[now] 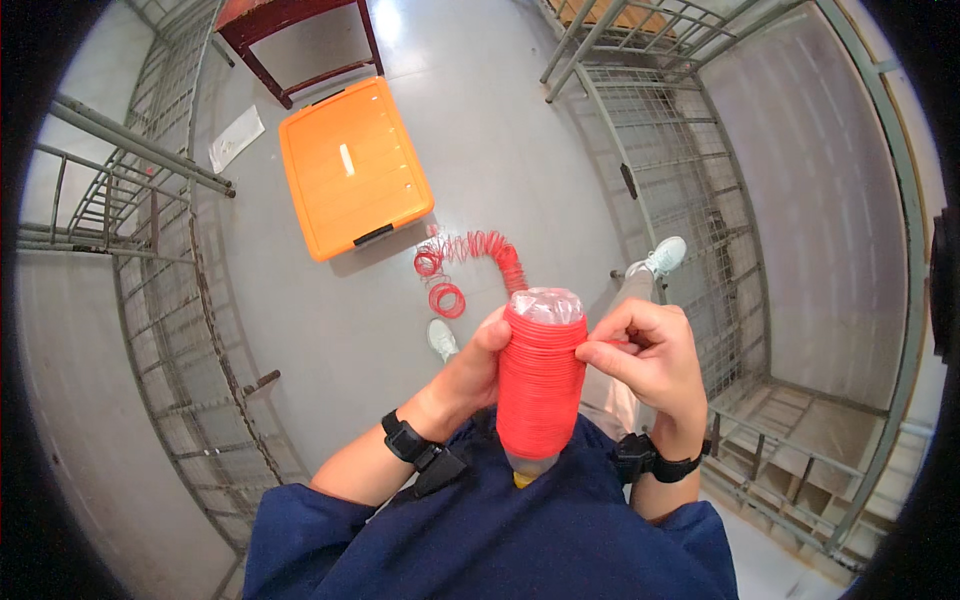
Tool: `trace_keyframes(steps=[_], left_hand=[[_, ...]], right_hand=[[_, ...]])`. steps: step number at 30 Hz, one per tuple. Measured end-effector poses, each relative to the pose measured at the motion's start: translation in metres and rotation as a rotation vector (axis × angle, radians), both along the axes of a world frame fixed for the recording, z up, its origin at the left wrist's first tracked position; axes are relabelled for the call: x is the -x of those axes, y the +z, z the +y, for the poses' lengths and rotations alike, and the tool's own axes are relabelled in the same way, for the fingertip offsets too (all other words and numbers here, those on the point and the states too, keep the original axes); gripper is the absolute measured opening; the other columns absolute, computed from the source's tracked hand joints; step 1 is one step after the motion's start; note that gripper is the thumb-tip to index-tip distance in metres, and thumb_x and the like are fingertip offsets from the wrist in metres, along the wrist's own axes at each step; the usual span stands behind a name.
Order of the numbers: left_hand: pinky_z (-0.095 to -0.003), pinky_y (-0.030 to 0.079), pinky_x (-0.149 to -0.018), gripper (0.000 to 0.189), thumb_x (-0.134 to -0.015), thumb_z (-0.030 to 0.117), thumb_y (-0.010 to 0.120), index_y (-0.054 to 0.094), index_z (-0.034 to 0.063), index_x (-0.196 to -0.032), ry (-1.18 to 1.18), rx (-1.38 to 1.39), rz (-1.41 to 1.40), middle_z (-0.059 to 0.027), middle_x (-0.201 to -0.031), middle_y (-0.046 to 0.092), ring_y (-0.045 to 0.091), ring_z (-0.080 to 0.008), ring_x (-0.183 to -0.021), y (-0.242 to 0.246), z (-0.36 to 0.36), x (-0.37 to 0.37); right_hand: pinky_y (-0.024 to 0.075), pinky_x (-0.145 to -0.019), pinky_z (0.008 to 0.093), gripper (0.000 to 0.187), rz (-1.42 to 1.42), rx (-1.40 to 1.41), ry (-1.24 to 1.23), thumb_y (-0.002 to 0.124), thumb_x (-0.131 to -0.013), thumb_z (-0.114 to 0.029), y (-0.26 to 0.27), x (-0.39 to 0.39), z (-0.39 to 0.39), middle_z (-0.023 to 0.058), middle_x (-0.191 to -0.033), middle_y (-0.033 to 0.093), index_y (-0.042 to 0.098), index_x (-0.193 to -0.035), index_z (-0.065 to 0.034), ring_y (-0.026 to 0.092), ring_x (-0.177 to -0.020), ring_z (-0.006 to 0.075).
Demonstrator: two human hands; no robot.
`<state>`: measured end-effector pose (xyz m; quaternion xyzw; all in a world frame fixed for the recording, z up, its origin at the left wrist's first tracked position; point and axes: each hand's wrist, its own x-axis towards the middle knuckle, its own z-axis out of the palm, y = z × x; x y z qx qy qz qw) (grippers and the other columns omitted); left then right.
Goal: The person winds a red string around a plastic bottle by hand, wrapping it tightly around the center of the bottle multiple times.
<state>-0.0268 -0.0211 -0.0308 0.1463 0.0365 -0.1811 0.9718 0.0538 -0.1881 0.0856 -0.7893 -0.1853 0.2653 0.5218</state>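
Note:
A clear plastic bottle [546, 306] lies tilted against my dark blue shirt, its base away from me and its yellow cap [524, 480] towards me. Red cord [538, 390] is wound in tight turns around most of its length. My left hand [484, 360] grips the wrapped bottle from the left, thumb near the base end. On the right side, my right hand [645, 352] pinches a bit of the red cord between thumb and forefinger. Beyond the bottle, loose coils of red cord [491, 247] trail across the floor, partly hidden behind the base.
An orange storage box lid [352, 202] with black latches stands ahead on the grey floor [480, 135]. Behind it is a dark red wooden stool [300, 37]. A white sheet [237, 138] lies to its left. Metal bed frames [630, 165] line both sides.

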Motion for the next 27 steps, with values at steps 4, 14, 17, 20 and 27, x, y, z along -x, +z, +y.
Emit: trace_keyframes(steps=[4, 14, 17, 20, 27], left_hand=[[-0.0366, 0.052, -0.094, 0.086, -0.081, 0.064, 0.066, 0.041, 0.0038, -0.137, 0.025, -0.088, 0.089, -0.0119, -0.126, 0.057, 0.060, -0.0210, -0.112, 0.013, 0.002, 0.000], [-0.0353, 0.053, -0.092, 0.082, -0.079, 0.058, 0.070, 0.045, 0.0001, -0.131, 0.009, -0.100, -0.028, -0.0118, -0.120, 0.059, 0.062, -0.0200, -0.106, 0.008, 0.002, -0.004], [-0.0355, 0.053, -0.090, 0.076, -0.081, 0.051, 0.070, 0.045, 0.0003, -0.131, -0.010, -0.038, -0.038, -0.0124, -0.121, 0.059, 0.062, -0.0201, -0.105, 0.006, 0.003, -0.006], [-0.0359, 0.053, -0.090, 0.071, -0.081, 0.045, 0.069, 0.045, -0.0001, -0.130, -0.008, 0.012, 0.011, -0.0128, -0.119, 0.059, 0.062, -0.0203, -0.104, 0.014, 0.002, -0.005], [-0.0361, 0.053, -0.089, 0.073, -0.076, 0.043, 0.071, 0.046, -0.0013, -0.129, 0.015, -0.187, -0.008, -0.0134, -0.118, 0.060, 0.063, -0.0208, -0.102, 0.018, 0.000, -0.010]], right_hand=[[0.0363, -0.051, 0.0192, 0.016, 0.022, -0.015, -0.021, 0.079, -0.078, -0.004, -0.002, -0.001, 0.001, -0.0011, -0.066, 0.061, 0.064, -0.078, 0.0005, 0.048, -0.059, 0.0014], [0.0367, -0.052, 0.0188, 0.013, 0.056, -0.065, -0.033, 0.077, -0.079, -0.002, -0.003, 0.002, 0.001, -0.0018, -0.067, 0.061, 0.064, -0.080, 0.0016, 0.049, -0.060, 0.0016], [0.0362, -0.052, 0.0190, 0.011, 0.035, -0.086, -0.020, 0.076, -0.079, -0.001, -0.005, 0.004, 0.001, -0.0010, -0.067, 0.061, 0.066, -0.082, 0.0015, 0.049, -0.060, 0.0017], [0.0364, -0.051, 0.0199, 0.010, -0.049, -0.072, 0.012, 0.075, -0.078, 0.000, -0.006, 0.004, 0.001, 0.0006, -0.067, 0.062, 0.067, -0.083, 0.0006, 0.049, -0.059, 0.0025], [0.0384, -0.051, 0.0246, 0.016, -0.241, 0.000, 0.123, 0.070, -0.076, 0.004, -0.003, -0.006, -0.012, 0.0061, -0.070, 0.064, 0.071, -0.091, -0.0016, 0.052, -0.056, 0.0100]])
